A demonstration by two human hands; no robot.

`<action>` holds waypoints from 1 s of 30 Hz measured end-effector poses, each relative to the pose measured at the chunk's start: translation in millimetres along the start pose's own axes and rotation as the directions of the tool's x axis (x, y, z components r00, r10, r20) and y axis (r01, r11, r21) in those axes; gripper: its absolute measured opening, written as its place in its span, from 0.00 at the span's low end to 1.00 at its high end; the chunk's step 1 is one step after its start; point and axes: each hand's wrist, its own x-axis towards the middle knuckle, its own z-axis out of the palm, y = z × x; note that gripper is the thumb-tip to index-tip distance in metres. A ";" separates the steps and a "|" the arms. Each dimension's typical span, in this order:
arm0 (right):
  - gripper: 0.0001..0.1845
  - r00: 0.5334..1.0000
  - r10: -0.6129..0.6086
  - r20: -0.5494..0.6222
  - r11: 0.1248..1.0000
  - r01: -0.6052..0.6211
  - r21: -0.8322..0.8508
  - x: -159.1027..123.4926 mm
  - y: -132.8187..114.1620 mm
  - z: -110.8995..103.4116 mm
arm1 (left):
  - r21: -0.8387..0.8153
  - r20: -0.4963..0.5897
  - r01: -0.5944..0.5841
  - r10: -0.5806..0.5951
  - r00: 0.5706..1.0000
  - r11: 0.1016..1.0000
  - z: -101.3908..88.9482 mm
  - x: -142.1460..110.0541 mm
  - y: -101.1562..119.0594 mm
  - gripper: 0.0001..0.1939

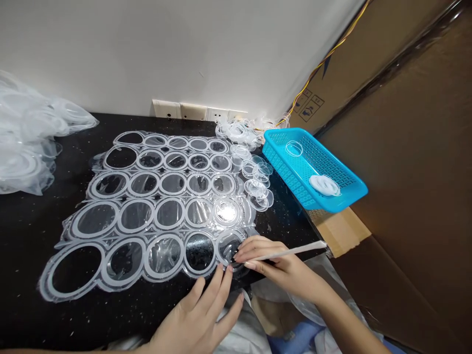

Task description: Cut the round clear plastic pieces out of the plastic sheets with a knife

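A translucent silicone-like sheet lies flat on the black tabletop, moulded with rows of pale rings. My left hand is open at its near edge, fingers spread and fingertips touching the border by the near right ring. Pinched in my right hand is a slim white stick, its back end pointing right. The working tip is hidden by my fingers, which are over the near right ring. Some openings, like the near left one, show bare black table; others have clear film across them.
Loose clear discs and thin ring scraps lie right of the sheet. A blue basket holds white rings. Translucent sheets are piled at left. Wall sockets line the back; a large cardboard box stands at right.
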 end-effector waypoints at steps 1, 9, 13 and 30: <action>0.10 1.000 -0.008 0.000 1.000 0.008 -0.012 0.2 -0.4 0.0 | 0.000 -0.002 -0.004 0.004 1.000 1.000 0.1 0.1 0.2 0.15; 0.12 0.959 -0.277 0.065 0.833 0.273 -0.482 -10.4 -2.8 12.3 | -0.049 -0.011 -0.007 0.006 1.000 0.999 2.7 0.4 -0.4 0.14; 0.13 0.925 -0.379 0.007 0.685 0.286 -0.670 -17.1 2.1 26.5 | -0.067 -0.039 -0.013 0.011 0.999 0.998 5.4 -0.9 -0.9 0.13; 0.15 0.779 -0.293 -0.554 0.814 -0.101 -0.572 82.4 47.6 -64.6 | -0.064 0.031 -0.028 0.030 0.999 0.998 19.5 -10.9 3.9 0.17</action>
